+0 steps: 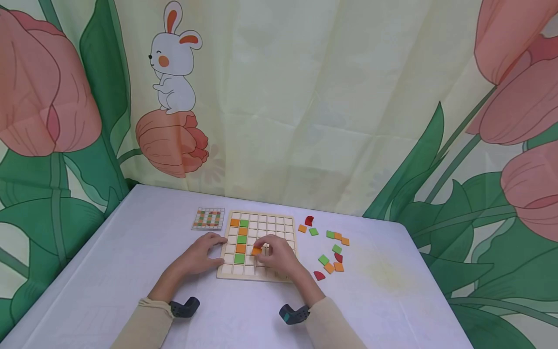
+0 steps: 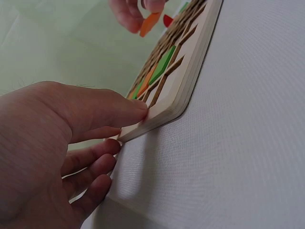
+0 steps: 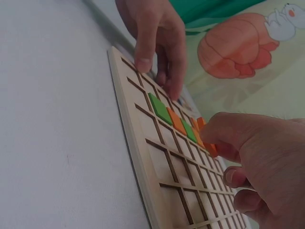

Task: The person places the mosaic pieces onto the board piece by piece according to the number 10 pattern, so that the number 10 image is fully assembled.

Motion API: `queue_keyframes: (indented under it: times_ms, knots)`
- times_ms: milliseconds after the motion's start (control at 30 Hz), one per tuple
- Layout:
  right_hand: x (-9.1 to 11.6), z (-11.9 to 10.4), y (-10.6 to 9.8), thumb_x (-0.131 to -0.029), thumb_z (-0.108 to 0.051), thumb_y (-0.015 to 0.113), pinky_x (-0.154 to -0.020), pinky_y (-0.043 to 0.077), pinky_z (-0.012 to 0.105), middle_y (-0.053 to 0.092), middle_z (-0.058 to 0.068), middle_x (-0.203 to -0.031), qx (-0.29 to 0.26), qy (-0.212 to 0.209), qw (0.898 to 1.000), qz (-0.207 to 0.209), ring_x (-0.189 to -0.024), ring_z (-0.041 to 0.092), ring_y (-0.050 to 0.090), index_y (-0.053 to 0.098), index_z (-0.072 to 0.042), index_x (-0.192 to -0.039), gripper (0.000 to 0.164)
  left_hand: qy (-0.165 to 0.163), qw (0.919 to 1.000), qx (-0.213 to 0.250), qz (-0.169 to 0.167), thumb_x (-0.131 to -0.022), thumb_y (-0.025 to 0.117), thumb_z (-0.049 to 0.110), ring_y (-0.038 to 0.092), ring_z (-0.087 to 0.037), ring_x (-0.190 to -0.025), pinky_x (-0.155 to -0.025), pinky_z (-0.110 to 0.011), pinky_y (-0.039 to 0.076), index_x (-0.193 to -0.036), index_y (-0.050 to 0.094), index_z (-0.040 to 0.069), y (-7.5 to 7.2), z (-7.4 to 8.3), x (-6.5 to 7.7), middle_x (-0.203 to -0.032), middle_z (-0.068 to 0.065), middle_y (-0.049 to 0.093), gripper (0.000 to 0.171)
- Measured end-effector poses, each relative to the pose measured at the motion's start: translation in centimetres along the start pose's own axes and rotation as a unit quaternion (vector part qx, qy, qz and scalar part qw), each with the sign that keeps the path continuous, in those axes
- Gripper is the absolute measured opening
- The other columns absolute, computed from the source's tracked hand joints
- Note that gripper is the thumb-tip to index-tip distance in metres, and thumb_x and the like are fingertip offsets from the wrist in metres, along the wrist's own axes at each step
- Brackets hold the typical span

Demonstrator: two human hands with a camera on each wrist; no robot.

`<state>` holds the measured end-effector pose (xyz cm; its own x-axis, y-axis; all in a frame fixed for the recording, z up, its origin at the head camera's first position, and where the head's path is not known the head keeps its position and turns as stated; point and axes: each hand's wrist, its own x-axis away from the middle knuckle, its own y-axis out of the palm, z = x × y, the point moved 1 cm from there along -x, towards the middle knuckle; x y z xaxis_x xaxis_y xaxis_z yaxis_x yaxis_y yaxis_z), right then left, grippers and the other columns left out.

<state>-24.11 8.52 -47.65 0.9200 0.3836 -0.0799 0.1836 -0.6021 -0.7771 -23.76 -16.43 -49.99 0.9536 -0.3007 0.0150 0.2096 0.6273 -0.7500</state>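
Observation:
A wooden grid board point(image 1: 231, 277) lies on the table, several orange and green square tiles set into cells toward its left side. Above the middle of the grid, my right hand point(image 1: 281, 255) pinches an orange square tile point(image 1: 256, 251) between thumb and fingers. The same tile point(image 2: 149, 24) appears at the top of the left wrist view, raised off the board. My left hand point(image 1: 200, 254) rests against the board's left edge. Its thumb point(image 2: 136, 110) touches the rim from above, and the other fingers lie beside the edge, fairly straight.
A small printed pattern card point(image 1: 208, 219) lies behind the left hand. Right of the board are scattered loose pieces: green squares such as this tile point(image 1: 323, 260), orange squares including one tile point(image 1: 339, 267), and red curved pieces like this one point(image 1: 319, 276). A printed curtain point(image 1: 296, 106) hangs behind the table.

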Motion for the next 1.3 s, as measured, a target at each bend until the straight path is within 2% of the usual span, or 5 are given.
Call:
queue_keyframes:
  times_ms: [200,500,1000,1100,1300]
  knots:
    - [-0.4,-0.7,0.9,-0.086,-0.023,0.072,-0.059,0.040,0.018,0.066,-0.009,-0.104,-0.014,-0.002,1.000,-0.017,-0.071,0.009,0.048,0.071,-0.022,-0.107,0.021,-0.006,1.0000,0.000,-0.004,-0.082,0.075,0.021,0.048,-0.031,-0.129,-0.107,-0.053,0.041,-0.134,0.057,0.014,0.0,-0.1,0.0,-0.134,-0.010,0.051,0.055]
    - [-0.9,-1.6,2.4,-0.088,-0.025,0.071,-0.068,0.046,0.018,0.067,-0.011,-0.105,-0.020,-0.012,0.999,-0.028,-0.086,0.010,0.052,0.072,-0.021,-0.108,0.021,0.008,1.0000,-0.003,-0.004,-0.082,0.075,0.019,0.049,-0.030,-0.125,-0.105,-0.053,0.042,-0.133,0.058,0.013,-0.2,-0.2,0.0,-0.131,-0.009,0.053,0.053]
    - [-1.7,-2.4,3.9,-0.085,-0.019,0.073,-0.061,0.042,0.016,0.065,-0.011,-0.102,-0.004,-0.033,0.999,-0.038,-0.073,0.005,0.049,0.072,-0.022,-0.103,0.019,0.002,1.0000,-0.001,-0.002,-0.083,0.074,0.019,0.049,-0.030,-0.126,-0.106,-0.052,0.042,-0.133,0.058,0.014,0.0,-0.2,-0.1,-0.131,-0.009,0.053,0.053]
    - [-1.8,-2.5,4.2,-0.085,-0.019,0.073,-0.064,0.044,0.016,0.066,-0.011,-0.102,0.007,-0.036,0.999,-0.040,-0.077,0.004,0.050,0.072,-0.022,-0.104,0.020,0.002,1.0000,-0.001,-0.002,-0.083,0.074,0.019,0.049,-0.031,-0.126,-0.106,-0.054,0.041,-0.133,0.057,0.013,-0.1,-0.1,0.0,-0.132,-0.010,0.053,0.053]
    - [-2.1,-2.9,4.6,-0.086,-0.020,0.073,-0.086,0.050,0.020,0.070,-0.011,-0.101,0.021,-0.042,0.998,-0.040,-0.094,0.003,0.057,0.073,-0.022,-0.105,0.019,0.001,1.0000,0.004,-0.001,-0.082,0.074,0.019,0.049,-0.030,-0.125,-0.106,-0.054,0.041,-0.133,0.058,0.013,-0.1,0.0,0.0,-0.131,-0.009,0.053,0.053]
